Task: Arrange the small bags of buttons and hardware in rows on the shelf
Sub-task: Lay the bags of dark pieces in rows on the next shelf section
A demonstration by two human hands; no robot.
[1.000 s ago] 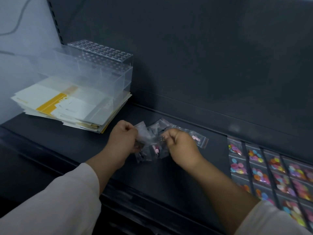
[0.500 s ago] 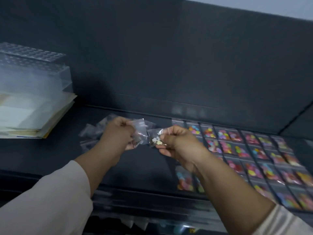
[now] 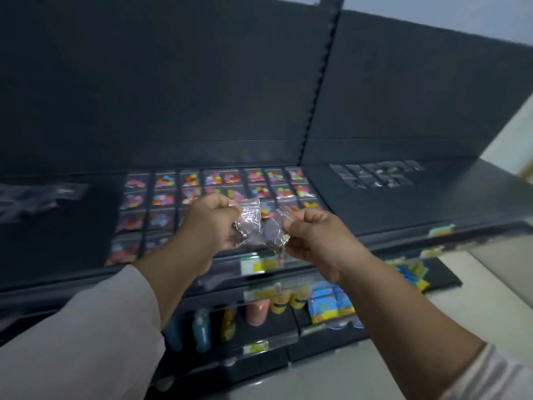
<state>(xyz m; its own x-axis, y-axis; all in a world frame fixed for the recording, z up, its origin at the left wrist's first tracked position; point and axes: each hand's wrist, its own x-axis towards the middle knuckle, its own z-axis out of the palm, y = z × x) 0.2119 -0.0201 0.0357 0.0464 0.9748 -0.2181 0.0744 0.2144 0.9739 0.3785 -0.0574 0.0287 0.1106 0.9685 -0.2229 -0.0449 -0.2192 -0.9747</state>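
Head view: both hands are up in front of the shelf (image 3: 403,206), lifted off its surface near the front edge, about midway along. The left hand (image 3: 212,219) is clenched round a bunch of small clear bags (image 3: 249,216), thumb and fingers pinching near the tops. The right hand (image 3: 313,236) pinches one more bag (image 3: 275,239) by its upper corner, with little metal pieces pooled at the bottom. The two lots touch, or nearly so — the blur makes them hard to split.

These look feather-light and floppy, slick plastic film with all the weight in the contents, so I'd expect them to swing and slide against each other. The best hold is probably the stiffer zip strip at the top, one bag at a time.

Behind the hands, the coloured button bags (image 3: 219,180) lie flat in tidy rows running from the back edge towards the front. At the back right sits a small block of clear hardware bags (image 3: 375,174), well apart from the hands. A loose heap of bags (image 3: 37,194) lies at the left end.
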